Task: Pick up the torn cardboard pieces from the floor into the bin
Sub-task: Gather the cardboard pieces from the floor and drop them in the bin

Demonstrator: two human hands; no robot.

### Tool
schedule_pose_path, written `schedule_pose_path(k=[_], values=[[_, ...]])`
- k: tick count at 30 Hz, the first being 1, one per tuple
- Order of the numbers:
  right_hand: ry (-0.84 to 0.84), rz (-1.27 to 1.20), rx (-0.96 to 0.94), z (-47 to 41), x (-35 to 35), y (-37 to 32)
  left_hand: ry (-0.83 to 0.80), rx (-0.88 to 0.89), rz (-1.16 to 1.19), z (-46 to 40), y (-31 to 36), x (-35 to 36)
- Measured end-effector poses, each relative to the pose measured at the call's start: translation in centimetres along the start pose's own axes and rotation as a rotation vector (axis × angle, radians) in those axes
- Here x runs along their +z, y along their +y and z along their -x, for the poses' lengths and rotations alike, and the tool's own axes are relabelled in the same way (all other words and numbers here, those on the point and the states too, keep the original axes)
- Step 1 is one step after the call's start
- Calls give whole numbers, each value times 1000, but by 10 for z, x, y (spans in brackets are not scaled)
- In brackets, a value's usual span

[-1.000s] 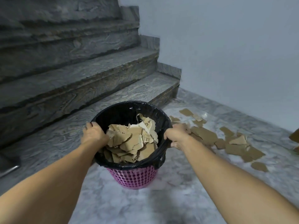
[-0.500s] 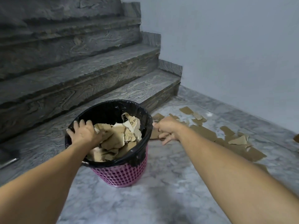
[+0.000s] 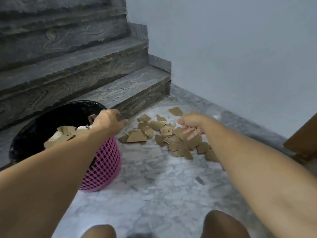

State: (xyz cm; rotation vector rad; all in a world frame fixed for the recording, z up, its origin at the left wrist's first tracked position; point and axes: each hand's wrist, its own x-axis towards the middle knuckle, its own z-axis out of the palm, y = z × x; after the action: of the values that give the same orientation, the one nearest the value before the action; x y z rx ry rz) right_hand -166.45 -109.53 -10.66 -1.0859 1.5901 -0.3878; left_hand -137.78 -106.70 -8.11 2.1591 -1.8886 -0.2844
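A pink mesh bin [image 3: 104,162] with a black liner stands on the grey marble floor at the left, and torn cardboard [image 3: 63,136] is heaped inside it. Several more torn cardboard pieces [image 3: 166,131] lie scattered on the floor to the bin's right. My left hand [image 3: 109,120] reaches across the bin's right rim, its fingers pointing toward the nearest floor pieces and holding nothing. My right hand [image 3: 191,125] hovers just above the scattered pile with its fingers loosely curled and nothing in them.
Dark stone stairs [image 3: 103,79] rise behind the bin, and a pale wall [image 3: 240,48] runs along the right. A brown flat object [image 3: 301,140] leans at the right edge. My knees [image 3: 223,224] show at the bottom over the bare marble floor [image 3: 163,186].
The bin now sits further left in view. My left hand came out of the bin and reaches over its rim. My right hand moved right, over the floor pieces.
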Motion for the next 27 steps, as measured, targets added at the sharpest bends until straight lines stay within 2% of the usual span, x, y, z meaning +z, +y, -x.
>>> schedule_pose_path(k=[9,15,20,24,27], values=[[51,28,102,-21,-65,45,-464,40,-85,-30,45,24],[75,13,190,-48,-83,76,-540,41,-88,-62,48,60],[146,-42,323,-75,-108,136,-576,-6,-35,-82,61,134],[280,-50,495,-91,-127,197,-638,-127,94,-102,66,217],[386,-76,580,-107,-134,238,-687,-284,291,-100,72,258]])
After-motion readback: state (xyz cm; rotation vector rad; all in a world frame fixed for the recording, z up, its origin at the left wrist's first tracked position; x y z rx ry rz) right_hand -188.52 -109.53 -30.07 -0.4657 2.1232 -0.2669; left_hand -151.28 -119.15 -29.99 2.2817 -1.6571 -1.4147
